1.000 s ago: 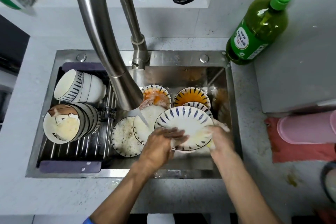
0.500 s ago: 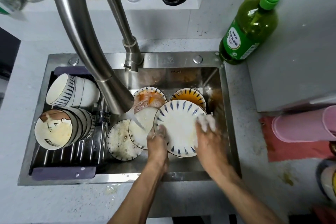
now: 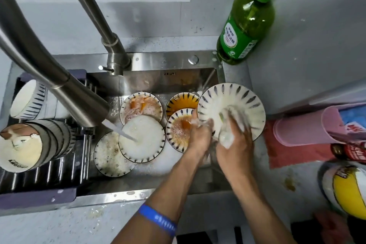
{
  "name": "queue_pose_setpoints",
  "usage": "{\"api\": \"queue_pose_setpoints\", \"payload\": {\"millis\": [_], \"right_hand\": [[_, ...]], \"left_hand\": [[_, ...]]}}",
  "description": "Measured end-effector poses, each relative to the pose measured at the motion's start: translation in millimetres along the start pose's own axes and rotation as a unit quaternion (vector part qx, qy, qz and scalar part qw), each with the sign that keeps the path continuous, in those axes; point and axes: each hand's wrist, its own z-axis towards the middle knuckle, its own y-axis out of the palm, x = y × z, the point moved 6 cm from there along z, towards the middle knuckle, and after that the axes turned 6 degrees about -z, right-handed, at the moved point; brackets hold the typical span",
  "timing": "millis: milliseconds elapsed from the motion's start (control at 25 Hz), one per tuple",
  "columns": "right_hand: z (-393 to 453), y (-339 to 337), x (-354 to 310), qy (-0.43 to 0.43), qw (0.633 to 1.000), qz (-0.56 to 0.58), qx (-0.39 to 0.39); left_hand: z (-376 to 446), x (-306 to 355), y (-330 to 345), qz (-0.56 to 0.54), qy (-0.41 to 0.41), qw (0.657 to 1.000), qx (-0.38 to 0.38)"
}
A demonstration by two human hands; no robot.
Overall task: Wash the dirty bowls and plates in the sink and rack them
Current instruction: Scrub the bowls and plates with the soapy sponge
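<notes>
A white plate with blue dashes [image 3: 237, 97] is tilted up over the sink's right edge. My left hand [image 3: 200, 134] grips its lower left rim. My right hand [image 3: 234, 142] presses a soapy sponge [image 3: 225, 136] against the plate's face. Several dirty plates lie in the sink [image 3: 150, 65]: two with orange sauce [image 3: 138, 105] [image 3: 181, 102], one foamy plate [image 3: 144, 140] under the running water, another [image 3: 108, 156] at the left and one [image 3: 178, 127] beside my left hand. The rack [image 3: 49, 172] on the left holds several bowls [image 3: 27, 99] [image 3: 19, 150] on their sides.
The steel faucet [image 3: 59, 81] arches over the sink from the upper left, with water running. A green soap bottle [image 3: 245, 24] stands at the sink's back right corner. A pink item [image 3: 305, 127] on a red cloth [image 3: 293, 154] and a yellow-white item [image 3: 348, 190] lie on the right counter.
The plate has moved from the sink's middle to its right side and is tilted more upright. My right hand has shifted from the plate's right rim onto its face with the sponge.
</notes>
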Motion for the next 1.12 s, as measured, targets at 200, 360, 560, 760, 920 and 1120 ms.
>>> {"api": "queue_pose_setpoints", "payload": {"millis": [200, 360, 560, 760, 920, 1120], "right_hand": [[4, -2, 13, -0.014, 1.000, -0.021, 0.019], [-2, 18, 4, -0.019, 1.000, -0.016, -0.008], [-22, 51, -30, -0.039, 0.995, -0.007, -0.095], [-64, 122, -35, -0.051, 0.974, -0.018, -0.222], [-81, 134, -19, 0.001, 0.965, -0.011, -0.263], [-89, 121, -16, 0.044, 0.967, 0.037, -0.247]], "left_hand": [[21, 11, 22, 0.183, 0.010, 0.981, 0.071], [24, 12, 10, 0.227, -0.038, 0.973, -0.015], [-9, -4, -134, 0.140, -0.083, 0.978, 0.131], [-6, -23, -279, 0.127, -0.174, 0.914, 0.344], [24, -27, -278, 0.007, -0.171, 0.938, 0.302], [13, -3, -264, 0.003, -0.141, 0.941, 0.307]]}}
